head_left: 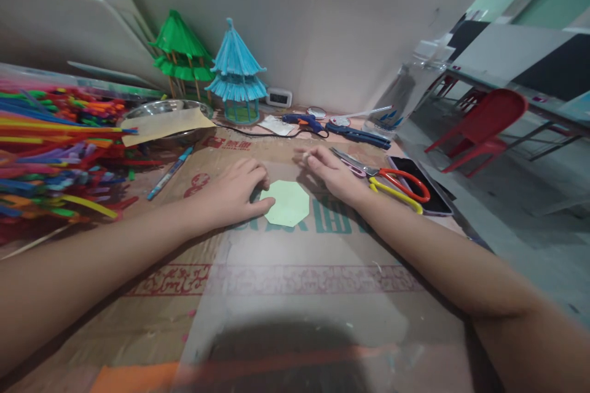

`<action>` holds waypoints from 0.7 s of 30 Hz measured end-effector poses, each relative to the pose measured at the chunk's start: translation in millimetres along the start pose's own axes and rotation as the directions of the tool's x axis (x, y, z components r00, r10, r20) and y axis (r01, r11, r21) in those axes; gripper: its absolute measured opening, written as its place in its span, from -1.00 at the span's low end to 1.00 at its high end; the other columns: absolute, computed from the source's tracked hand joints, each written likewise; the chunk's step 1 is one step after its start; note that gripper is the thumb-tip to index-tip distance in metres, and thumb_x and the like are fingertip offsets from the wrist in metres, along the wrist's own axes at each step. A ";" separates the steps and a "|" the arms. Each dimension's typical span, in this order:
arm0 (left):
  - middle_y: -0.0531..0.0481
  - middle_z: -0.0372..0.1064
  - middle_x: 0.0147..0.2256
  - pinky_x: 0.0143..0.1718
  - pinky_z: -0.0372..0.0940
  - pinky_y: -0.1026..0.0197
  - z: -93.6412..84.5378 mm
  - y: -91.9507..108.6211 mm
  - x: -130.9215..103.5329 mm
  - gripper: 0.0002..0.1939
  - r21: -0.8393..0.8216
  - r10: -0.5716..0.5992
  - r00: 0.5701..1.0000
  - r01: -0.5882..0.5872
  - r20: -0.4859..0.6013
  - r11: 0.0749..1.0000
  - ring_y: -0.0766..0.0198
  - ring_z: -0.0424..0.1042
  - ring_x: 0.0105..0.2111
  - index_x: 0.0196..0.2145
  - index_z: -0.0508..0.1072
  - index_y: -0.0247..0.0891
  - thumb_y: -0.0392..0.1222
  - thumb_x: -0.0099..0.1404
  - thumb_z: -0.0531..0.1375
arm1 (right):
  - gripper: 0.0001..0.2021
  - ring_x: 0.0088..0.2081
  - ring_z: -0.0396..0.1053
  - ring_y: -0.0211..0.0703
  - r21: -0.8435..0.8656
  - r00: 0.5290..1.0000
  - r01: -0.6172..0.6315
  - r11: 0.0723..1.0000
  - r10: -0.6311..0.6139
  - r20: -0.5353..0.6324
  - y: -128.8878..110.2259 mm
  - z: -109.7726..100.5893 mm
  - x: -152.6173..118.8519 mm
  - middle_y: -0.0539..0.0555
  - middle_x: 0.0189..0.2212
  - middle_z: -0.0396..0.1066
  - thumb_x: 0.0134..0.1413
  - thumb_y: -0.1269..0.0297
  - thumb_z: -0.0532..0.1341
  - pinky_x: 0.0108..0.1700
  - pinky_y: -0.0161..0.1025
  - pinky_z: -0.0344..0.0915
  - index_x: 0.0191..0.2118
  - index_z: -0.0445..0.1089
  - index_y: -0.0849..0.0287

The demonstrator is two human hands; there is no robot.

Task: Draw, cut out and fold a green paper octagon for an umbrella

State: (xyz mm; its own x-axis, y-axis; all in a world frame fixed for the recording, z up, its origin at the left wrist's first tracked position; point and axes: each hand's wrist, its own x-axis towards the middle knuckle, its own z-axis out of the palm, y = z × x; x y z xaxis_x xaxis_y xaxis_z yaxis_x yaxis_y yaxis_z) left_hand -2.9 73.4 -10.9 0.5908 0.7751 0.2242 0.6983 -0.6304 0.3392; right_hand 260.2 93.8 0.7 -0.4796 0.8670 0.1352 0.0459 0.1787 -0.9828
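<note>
A pale green octagon of paper or card [289, 206] lies flat on the printed cardboard sheet [295, 282]. At its left edge rests my left hand [239, 193], palm down. The thumb touches the octagon and stands apart from the curled fingers, with nothing held. Just beyond the octagon, up and to the right, is my right hand [327, 169]. Its thumb is pressed to the fingers, and what they pinch is too small and blurred to make out. Beside that wrist lie scissors with red handles [405, 181] and a yellow-handled tool [396, 195].
Blurred bundles of colourful pipe cleaners [55, 159] fill the left. At the back stand a green pavilion model [180, 52], a blue one [237, 73], a metal bowl [166, 107] and a glue gun [302, 121]. A phone [421, 187] and a clear bottle [403, 92] are at right.
</note>
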 end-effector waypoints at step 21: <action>-0.11 0.36 -0.16 -0.01 0.28 -0.06 -0.7 1.2 0.1 -0.74 0.011 0.018 1.000 -0.018 -0.013 1.000 -0.04 0.36 -0.07 -0.25 0.37 -0.20 0.06 0.33 0.15 | -0.63 0.52 0.01 0.11 -0.224 0.911 -0.132 0.966 0.208 0.356 -43.1 6.0 -92.9 0.29 0.30 0.42 0.31 -0.16 0.28 0.50 0.21 -0.25 -0.25 0.40 0.07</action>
State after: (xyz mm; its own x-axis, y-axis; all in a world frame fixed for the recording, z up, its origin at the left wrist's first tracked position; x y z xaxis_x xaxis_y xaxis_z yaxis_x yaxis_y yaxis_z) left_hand -2.3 72.7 -9.9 0.5982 0.7640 0.2420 0.6917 -0.6447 0.3254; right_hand 297.5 2.7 29.8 -0.7397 0.6611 -0.1255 0.3041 0.1621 -0.9387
